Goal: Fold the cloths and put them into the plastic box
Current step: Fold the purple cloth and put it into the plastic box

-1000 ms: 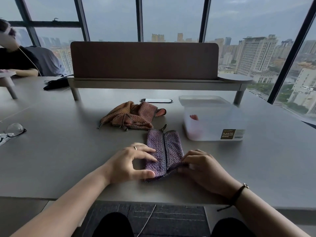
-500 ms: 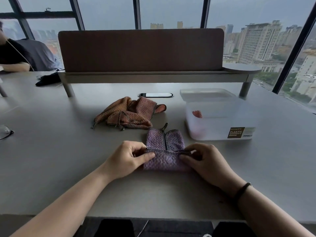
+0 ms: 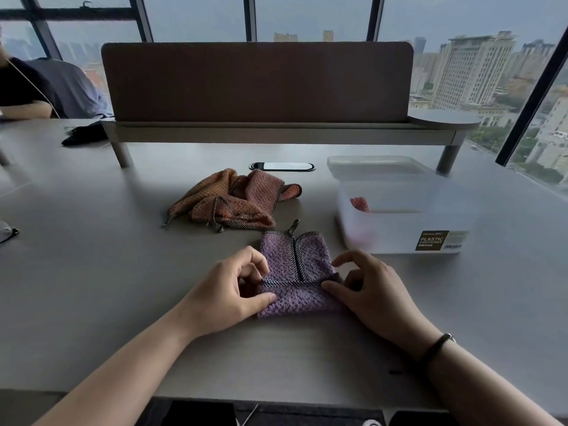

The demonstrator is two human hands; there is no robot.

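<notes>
A purple cloth (image 3: 296, 272) with checked trim lies on the grey table (image 3: 92, 287) in front of me, its near end folded up over its middle. My left hand (image 3: 227, 293) pinches the fold's left edge. My right hand (image 3: 365, 293) pinches its right edge. A crumpled pile of orange and pink cloths (image 3: 236, 201) lies just beyond. To the right stands the translucent plastic box (image 3: 396, 229), open, with a pink cloth (image 3: 359, 204) inside.
The box's lid (image 3: 375, 167) lies behind the box. A brown divider panel (image 3: 258, 81) on legs crosses the table's back. A phone (image 3: 281, 166) lies below it. Glasses (image 3: 7, 230) sit at the left edge, a black item (image 3: 83, 135) and a seated person (image 3: 37, 87) at far left.
Both hands lifted the purple cloth's near end and folded it forward over the middle. The cloth is now about half as long.
</notes>
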